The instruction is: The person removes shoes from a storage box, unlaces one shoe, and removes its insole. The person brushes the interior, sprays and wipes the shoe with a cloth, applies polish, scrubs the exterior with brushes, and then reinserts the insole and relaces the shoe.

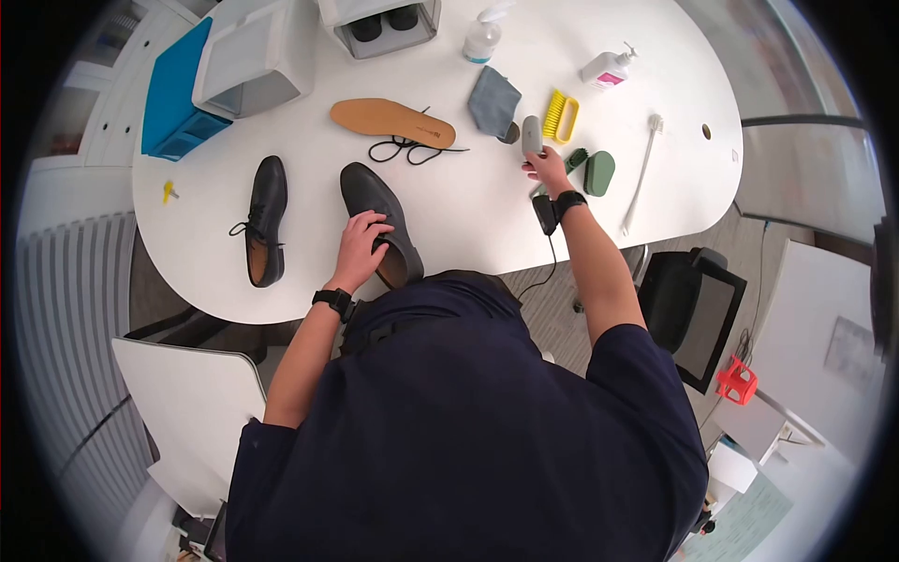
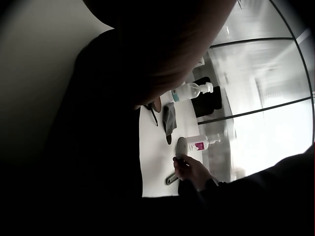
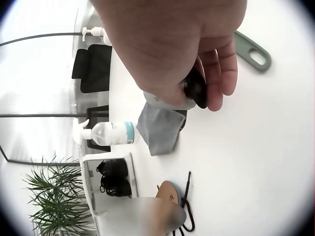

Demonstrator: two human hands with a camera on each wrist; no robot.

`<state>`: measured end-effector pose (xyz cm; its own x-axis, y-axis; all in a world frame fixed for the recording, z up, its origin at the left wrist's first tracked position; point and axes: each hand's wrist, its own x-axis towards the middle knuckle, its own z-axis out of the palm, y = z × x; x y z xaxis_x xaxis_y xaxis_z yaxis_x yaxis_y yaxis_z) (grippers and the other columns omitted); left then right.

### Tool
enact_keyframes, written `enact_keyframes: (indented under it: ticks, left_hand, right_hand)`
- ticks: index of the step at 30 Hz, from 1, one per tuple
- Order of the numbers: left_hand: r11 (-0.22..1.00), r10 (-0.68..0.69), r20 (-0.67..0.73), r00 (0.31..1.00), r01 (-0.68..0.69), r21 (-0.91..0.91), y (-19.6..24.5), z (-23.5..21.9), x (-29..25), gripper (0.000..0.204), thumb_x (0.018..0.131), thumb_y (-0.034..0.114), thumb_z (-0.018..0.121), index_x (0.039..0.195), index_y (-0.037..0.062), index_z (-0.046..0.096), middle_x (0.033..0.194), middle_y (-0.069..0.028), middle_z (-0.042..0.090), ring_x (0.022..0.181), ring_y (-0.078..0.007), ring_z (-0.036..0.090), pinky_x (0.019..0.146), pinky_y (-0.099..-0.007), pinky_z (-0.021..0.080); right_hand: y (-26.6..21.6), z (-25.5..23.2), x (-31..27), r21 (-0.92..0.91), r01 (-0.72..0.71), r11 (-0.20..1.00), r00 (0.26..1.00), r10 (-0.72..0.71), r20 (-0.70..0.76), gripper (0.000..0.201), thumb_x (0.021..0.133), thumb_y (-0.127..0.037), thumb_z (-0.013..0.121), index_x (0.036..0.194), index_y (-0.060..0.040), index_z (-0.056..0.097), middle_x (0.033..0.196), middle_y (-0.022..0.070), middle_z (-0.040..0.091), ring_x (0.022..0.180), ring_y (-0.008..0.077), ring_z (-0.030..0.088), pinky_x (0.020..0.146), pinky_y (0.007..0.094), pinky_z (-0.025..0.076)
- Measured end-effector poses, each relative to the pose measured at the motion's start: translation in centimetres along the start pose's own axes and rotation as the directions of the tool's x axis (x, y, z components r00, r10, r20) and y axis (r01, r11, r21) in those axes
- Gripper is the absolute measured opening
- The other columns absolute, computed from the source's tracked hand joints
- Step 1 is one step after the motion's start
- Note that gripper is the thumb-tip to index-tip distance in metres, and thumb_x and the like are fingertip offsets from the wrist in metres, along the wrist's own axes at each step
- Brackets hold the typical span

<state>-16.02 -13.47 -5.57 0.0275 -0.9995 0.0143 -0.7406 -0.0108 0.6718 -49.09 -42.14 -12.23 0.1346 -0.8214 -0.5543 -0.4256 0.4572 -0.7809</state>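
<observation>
Curled over the opening of a black shoe (image 1: 375,199), my left hand (image 1: 359,251) grips its side near the table's front edge. My right hand (image 1: 551,170) pinches a grey oval item (image 1: 532,134) above the table. In the right wrist view, a black part (image 3: 196,87) of this item shows between the thumb and fingers of my right hand (image 3: 182,44). The left wrist view is dark, and the shoe cannot be made out there. A second black shoe (image 1: 268,215), with laces, lies at the left.
A tan insole (image 1: 393,122), black laces (image 1: 412,150) and a grey cloth (image 1: 493,101) lie behind the hands. Near my right hand are a yellow brush (image 1: 561,117), a green brush (image 1: 575,160) and a green oval item (image 1: 599,173). Bottles (image 1: 482,39) and boxes (image 1: 253,61) stand farther back.
</observation>
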Motion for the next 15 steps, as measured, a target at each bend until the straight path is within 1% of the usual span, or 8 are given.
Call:
enact_keyframes:
  ticks: [5, 7, 8, 9, 11, 12, 13, 15]
  left_hand:
    - [0.999, -0.030, 0.010, 0.999, 0.030, -0.023, -0.1, -0.1, 0.0, 0.030, 0.072, 0.004, 0.069, 0.102, 0.0087, 0.065, 0.120, -0.0064, 0.057, 0.123, -0.0302, 0.046, 0.104, -0.0419, 0.039]
    - [0.999, -0.036, 0.003, 0.999, 0.036, -0.030, 0.0, 0.0, 0.0, 0.030, 0.073, 0.003, 0.069, 0.102, 0.0089, 0.065, 0.120, -0.0063, 0.057, 0.123, -0.0300, 0.046, 0.104, -0.0418, 0.039]
    - [0.999, -0.041, 0.005, 0.999, 0.041, -0.032, 0.0, 0.1, -0.1, 0.030, 0.073, 0.003, 0.069, 0.102, 0.0089, 0.065, 0.120, -0.0063, 0.057, 0.123, -0.0300, 0.046, 0.104, -0.0418, 0.039]
    - [0.999, -0.038, 0.006, 0.999, 0.038, -0.031, 0.0, 0.1, 0.0, 0.030, 0.073, 0.003, 0.069, 0.102, 0.0089, 0.065, 0.120, -0.0062, 0.057, 0.123, -0.0299, 0.046, 0.104, -0.0418, 0.039]
    - [0.999, -0.039, 0.004, 0.999, 0.039, -0.028, -0.1, 0.0, 0.1, 0.030, 0.073, 0.003, 0.069, 0.102, 0.0089, 0.065, 0.120, -0.0061, 0.057, 0.123, -0.0298, 0.046, 0.103, -0.0417, 0.039]
    - [0.999, -0.037, 0.013, 0.999, 0.037, -0.024, 0.0, -0.1, 0.2, 0.030, 0.073, 0.003, 0.069, 0.101, 0.0089, 0.065, 0.120, -0.0062, 0.057, 0.123, -0.0297, 0.046, 0.103, -0.0417, 0.039]
    - [0.999, -0.034, 0.021, 0.999, 0.035, -0.021, 0.0, -0.1, 0.3, 0.030, 0.073, 0.003, 0.069, 0.101, 0.0090, 0.065, 0.119, -0.0062, 0.057, 0.122, -0.0296, 0.046, 0.103, -0.0418, 0.039]
    - [0.999, -0.033, 0.025, 0.999, 0.034, -0.021, 0.0, 0.0, 0.3, 0.030, 0.073, 0.004, 0.069, 0.101, 0.0090, 0.065, 0.119, -0.0063, 0.057, 0.122, -0.0296, 0.046, 0.103, -0.0419, 0.039]
  right_hand:
    - [-0.2, -0.3, 3.9, -0.042, 0.062, 0.997, 0.996, -0.065, -0.066, 0.044, 0.089, -0.019, 0.061, 0.123, 0.0053, 0.050, 0.098, 0.0126, 0.067, 0.081, 0.0165, 0.070, 0.065, 0.0277, 0.056]
    - [-0.6, -0.4, 4.4, -0.121, 0.132, 0.984, 0.981, -0.147, -0.124, 0.046, 0.088, -0.019, 0.061, 0.125, 0.0063, 0.048, 0.097, 0.0142, 0.068, 0.080, 0.0155, 0.070, 0.065, 0.0268, 0.055]
    - [-0.4, -0.5, 4.8, -0.156, 0.164, 0.974, 0.970, -0.188, -0.153, 0.047, 0.086, -0.016, 0.061, 0.125, 0.0073, 0.049, 0.097, 0.0176, 0.069, 0.084, 0.0223, 0.070, 0.071, 0.0323, 0.056]
    - [0.3, -0.9, 5.7, -0.157, 0.162, 0.974, 0.971, -0.186, -0.150, 0.047, 0.086, -0.016, 0.061, 0.125, 0.0073, 0.049, 0.097, 0.0176, 0.069, 0.084, 0.0223, 0.070, 0.071, 0.0323, 0.056]
    - [0.7, -1.2, 6.7, -0.488, 0.306, 0.818, 0.884, -0.435, -0.174, 0.047, 0.082, -0.013, 0.061, 0.122, 0.0079, 0.051, 0.100, 0.0212, 0.068, 0.093, 0.0314, 0.067, 0.081, 0.0398, 0.054]
    - [0.7, -1.1, 6.6, -0.461, 0.295, 0.837, 0.871, -0.434, -0.231, 0.043, 0.081, -0.011, 0.059, 0.121, 0.0033, 0.055, 0.108, 0.0237, 0.063, 0.102, 0.0380, 0.061, 0.088, 0.0455, 0.050]
    - [0.7, -1.3, 6.6, -0.461, 0.297, 0.837, 0.871, -0.434, -0.228, 0.043, 0.081, -0.011, 0.059, 0.121, 0.0033, 0.055, 0.108, 0.0237, 0.063, 0.102, 0.0380, 0.061, 0.088, 0.0455, 0.050]
    - [-0.7, -1.9, 5.5, -0.637, 0.233, 0.735, 0.785, -0.529, -0.323, 0.039, 0.082, -0.009, 0.055, 0.121, -0.0043, 0.058, 0.117, 0.0232, 0.056, 0.101, 0.0382, 0.061, 0.087, 0.0455, 0.050]
